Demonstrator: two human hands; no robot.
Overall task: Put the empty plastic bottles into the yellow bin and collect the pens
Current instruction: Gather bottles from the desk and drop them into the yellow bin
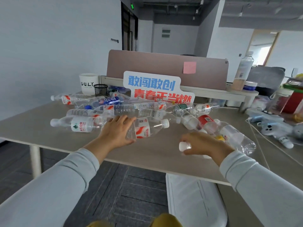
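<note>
Here's my left hand (117, 130) reaching across the table (49, 128), spread wide, fingers over the top and thumb under the bottom end of the red-wave bottle (146, 128), which lies on its side with its cap pointing right. My right hand (205, 145) is curled tight round the neck of a white-capped bottle (184, 146) near the front edge, cap poking out past my thumb, body hidden and blurred. Beyond both, the heap of bottles (114, 108) lies scattered on their sides before the lettered sign (152, 82), with a black mesh cup (100, 90) at the back left.
</note>
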